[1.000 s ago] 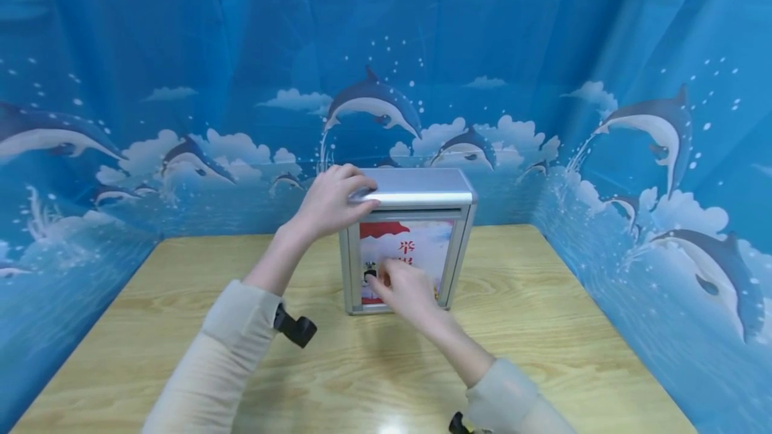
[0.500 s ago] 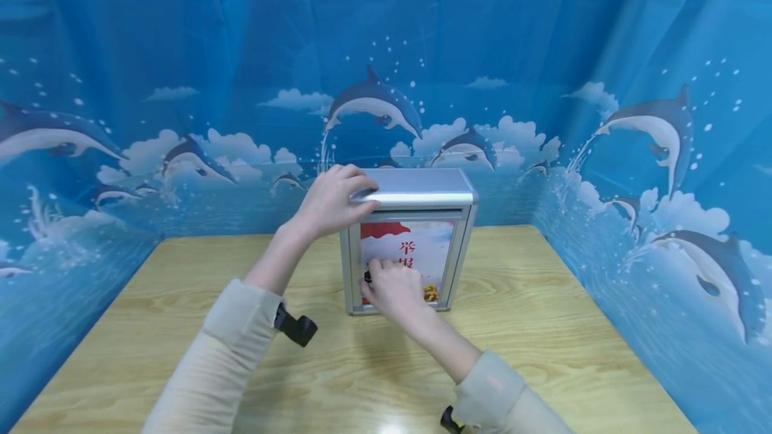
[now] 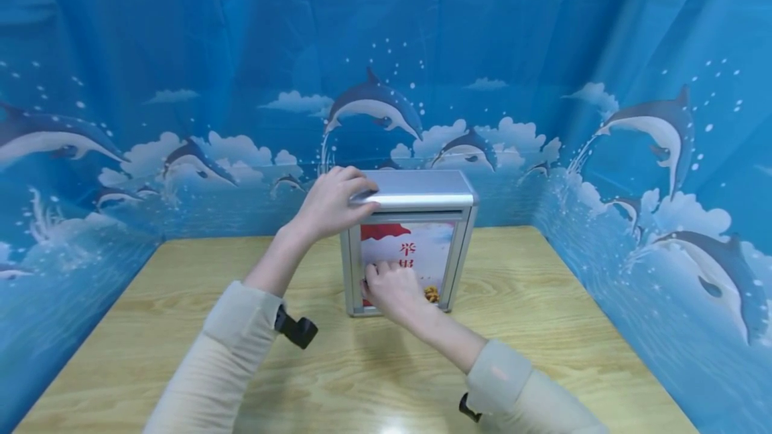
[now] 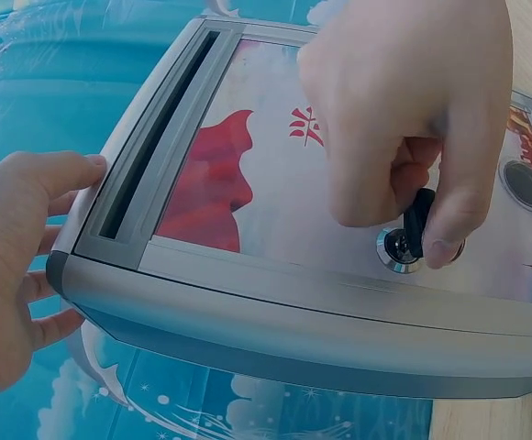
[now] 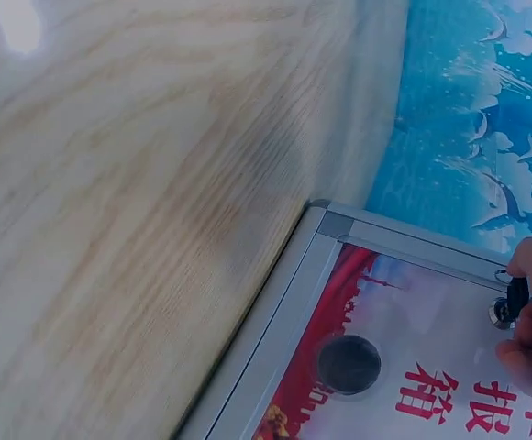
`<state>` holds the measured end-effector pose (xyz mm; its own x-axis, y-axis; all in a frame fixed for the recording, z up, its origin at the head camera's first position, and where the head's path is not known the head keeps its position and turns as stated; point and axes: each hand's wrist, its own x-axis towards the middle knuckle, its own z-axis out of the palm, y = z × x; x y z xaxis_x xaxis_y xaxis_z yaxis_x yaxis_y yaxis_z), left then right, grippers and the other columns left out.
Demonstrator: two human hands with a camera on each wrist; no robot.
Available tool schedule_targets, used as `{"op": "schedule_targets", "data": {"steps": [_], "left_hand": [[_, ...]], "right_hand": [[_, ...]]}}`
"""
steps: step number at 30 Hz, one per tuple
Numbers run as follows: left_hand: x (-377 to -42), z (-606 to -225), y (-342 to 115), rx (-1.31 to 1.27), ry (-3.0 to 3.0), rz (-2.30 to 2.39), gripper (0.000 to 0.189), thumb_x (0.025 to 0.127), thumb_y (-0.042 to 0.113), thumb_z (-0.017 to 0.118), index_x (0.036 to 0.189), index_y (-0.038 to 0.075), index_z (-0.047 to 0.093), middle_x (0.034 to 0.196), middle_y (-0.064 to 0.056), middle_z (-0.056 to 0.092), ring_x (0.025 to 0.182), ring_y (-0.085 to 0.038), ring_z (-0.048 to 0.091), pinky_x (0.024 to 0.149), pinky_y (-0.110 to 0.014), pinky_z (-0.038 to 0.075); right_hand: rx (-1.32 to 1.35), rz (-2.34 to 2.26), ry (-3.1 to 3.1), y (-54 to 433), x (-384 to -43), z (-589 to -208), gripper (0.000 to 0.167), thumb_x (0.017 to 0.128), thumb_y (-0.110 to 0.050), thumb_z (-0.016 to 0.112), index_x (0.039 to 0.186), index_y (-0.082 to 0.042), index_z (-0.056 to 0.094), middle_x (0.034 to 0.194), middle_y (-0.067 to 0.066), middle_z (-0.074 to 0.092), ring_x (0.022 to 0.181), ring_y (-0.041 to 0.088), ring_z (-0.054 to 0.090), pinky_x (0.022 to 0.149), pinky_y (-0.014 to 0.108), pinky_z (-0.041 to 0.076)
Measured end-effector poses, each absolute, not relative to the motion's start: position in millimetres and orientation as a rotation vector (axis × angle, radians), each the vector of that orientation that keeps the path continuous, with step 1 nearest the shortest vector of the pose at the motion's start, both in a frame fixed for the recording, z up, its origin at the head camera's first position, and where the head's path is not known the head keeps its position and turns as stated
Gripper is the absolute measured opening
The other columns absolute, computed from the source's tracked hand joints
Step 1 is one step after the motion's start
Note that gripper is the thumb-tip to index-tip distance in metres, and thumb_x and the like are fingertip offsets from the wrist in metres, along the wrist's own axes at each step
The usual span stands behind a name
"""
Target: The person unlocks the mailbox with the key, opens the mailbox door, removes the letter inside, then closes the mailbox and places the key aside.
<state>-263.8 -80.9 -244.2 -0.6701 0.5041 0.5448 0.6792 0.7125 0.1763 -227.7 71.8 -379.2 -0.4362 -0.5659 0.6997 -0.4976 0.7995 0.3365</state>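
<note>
Rectangular silver metal box (image 3: 425, 240), upright on the pale wooden surface (image 3: 531, 313), likely rigid, slick, best held by its top corner (image 4: 64, 261), left hand (image 3: 334, 201) gripping there, right hand (image 3: 395, 293) pinching its black-headed key (image 4: 418, 220).

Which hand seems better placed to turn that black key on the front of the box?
Likely the right hand: it already pinches the black key at the lock, while the left hand holds the top of the silver box, away from the lock.
</note>
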Motion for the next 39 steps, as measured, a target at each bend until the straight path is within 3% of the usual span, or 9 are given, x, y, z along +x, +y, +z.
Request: {"op": "schedule_targets", "data": {"steps": [8, 21, 34, 39], "left_hand": [[-264.7, -245.3, -81.1, -0.91, -2.444, -0.504, 0.028, 0.086, 0.029, 0.065, 0.108, 0.012, 0.068, 0.108, -0.006, 0.06, 0.098, -0.023, 0.049, 0.084, -0.04, 0.04], [-265.0, -246.1, -81.4, -0.912, -2.425, -0.501, 0.027, 0.086, 0.029, 0.065, 0.107, 0.012, 0.069, 0.106, -0.006, 0.06, 0.096, -0.023, 0.05, 0.082, -0.04, 0.04], [-263.6, -243.8, -83.4, -0.916, -2.462, -0.507, 0.029, 0.088, 0.029, 0.063, 0.111, 0.012, 0.068, 0.111, -0.006, 0.06, 0.102, -0.023, 0.049, 0.088, -0.043, 0.039], [-263.4, -243.7, -84.4, -0.924, -2.486, -0.507, 0.03, 0.088, 0.029, 0.062, 0.114, 0.013, 0.066, 0.114, -0.006, 0.059, 0.105, -0.024, 0.049, 0.091, -0.044, 0.038]], "right_hand": [[0.678, 0.115, -2.504, 77.5, -224.0, -375.0, 0.04, 0.086, -0.045, 0.059, 0.063, -0.013, 0.051, 0.045, -0.008, 0.033, 0.037, 0.007, 0.028, 0.034, 0.021, 0.022], [0.471, 1.008, -2.68, 71.9, -225.5, -376.7, 0.03, 0.078, -0.023, 0.068, 0.06, -0.015, 0.045, 0.049, -0.008, 0.039, 0.043, 0.006, 0.033, 0.04, 0.021, 0.025], [0.637, 0.523, -2.621, 71.9, -222.2, -373.0, 0.022, 0.081, -0.023, 0.065, 0.069, -0.013, 0.05, 0.051, -0.007, 0.04, 0.04, 0.007, 0.033, 0.035, 0.021, 0.025], [0.701, 0.233, -2.499, 73.3, -224.0, -375.8, 0.027, 0.08, -0.026, 0.066, 0.065, -0.015, 0.046, 0.048, -0.009, 0.036, 0.038, 0.006, 0.03, 0.032, 0.02, 0.021]]}}
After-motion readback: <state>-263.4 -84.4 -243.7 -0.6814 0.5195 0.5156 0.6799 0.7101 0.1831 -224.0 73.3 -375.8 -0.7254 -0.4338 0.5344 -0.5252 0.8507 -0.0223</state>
